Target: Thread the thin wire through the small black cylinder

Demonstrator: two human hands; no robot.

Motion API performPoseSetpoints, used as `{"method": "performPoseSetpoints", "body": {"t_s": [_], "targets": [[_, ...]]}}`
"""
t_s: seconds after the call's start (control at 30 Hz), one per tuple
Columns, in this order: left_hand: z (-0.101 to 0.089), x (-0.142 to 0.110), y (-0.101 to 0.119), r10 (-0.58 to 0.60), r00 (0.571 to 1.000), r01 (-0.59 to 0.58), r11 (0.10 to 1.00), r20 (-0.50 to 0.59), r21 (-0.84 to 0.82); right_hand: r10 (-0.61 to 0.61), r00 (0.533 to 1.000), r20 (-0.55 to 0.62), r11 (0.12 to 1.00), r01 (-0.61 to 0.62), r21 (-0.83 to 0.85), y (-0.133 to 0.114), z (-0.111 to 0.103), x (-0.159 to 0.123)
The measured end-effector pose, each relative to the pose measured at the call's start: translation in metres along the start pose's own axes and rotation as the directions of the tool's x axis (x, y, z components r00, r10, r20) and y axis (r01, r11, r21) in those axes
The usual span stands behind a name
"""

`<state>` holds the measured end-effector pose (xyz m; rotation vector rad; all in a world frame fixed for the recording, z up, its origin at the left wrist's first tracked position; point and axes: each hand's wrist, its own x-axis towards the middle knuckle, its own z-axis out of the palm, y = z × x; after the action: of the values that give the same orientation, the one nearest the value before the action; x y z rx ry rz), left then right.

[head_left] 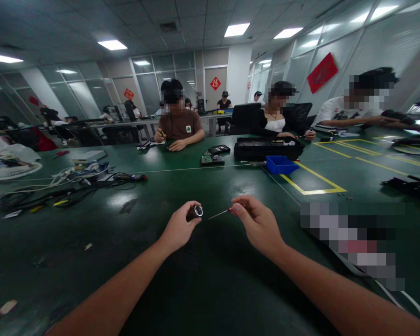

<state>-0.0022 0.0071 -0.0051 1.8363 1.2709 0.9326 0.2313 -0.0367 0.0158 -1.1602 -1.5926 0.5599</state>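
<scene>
My left hand (179, 227) is closed round a short dark cylinder (198, 211), whose end has a bright ring and faces right. What kind of part it is, I cannot make out. Across from it, my right hand (261, 224) grips a thin screwdriver (219, 214) by its reddish handle, mostly hidden by the fingers. The shaft points left and slightly down. Its tip is near the cylinder's ringed end, with a small gap between them. Both hands are above the dark green table (210, 289).
Cables (73, 186) lie tangled at the left. Ahead are circuit boards (213, 158), a long black housing (269, 148) and a blue bin (281, 164). Yellow tape (324, 192) marks the right side, near a blurred-out item (353, 242). Several people sit around the table.
</scene>
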Motion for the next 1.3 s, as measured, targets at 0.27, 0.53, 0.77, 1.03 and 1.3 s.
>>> {"method": "performPoseSetpoints", "body": {"t_s": [0.27,0.53,0.77,1.03,1.3], "targets": [[-0.004,-0.003,0.001,0.082,0.996,-0.080,0.994,-0.023,0.079,-0.015,0.999,0.053,0.999,0.017,-0.047,-0.003,0.003,-0.002],[-0.004,-0.006,0.006,0.131,0.991,-0.129,0.985,-0.011,0.114,0.013,0.996,0.083,0.993,-0.003,-0.119,-0.005,0.004,-0.001],[-0.004,-0.006,0.006,0.136,0.990,-0.138,0.976,0.022,0.171,0.021,0.998,0.065,0.997,-0.016,-0.080,-0.004,0.004,0.000],[-0.003,-0.006,0.005,0.147,0.989,-0.145,0.973,0.002,0.179,0.041,0.999,0.028,0.998,-0.039,-0.052,0.000,0.005,-0.001],[-0.003,-0.007,0.003,0.126,0.992,-0.129,0.970,0.026,0.207,0.014,0.998,0.058,0.989,-0.005,-0.145,-0.006,0.002,-0.001]]}}
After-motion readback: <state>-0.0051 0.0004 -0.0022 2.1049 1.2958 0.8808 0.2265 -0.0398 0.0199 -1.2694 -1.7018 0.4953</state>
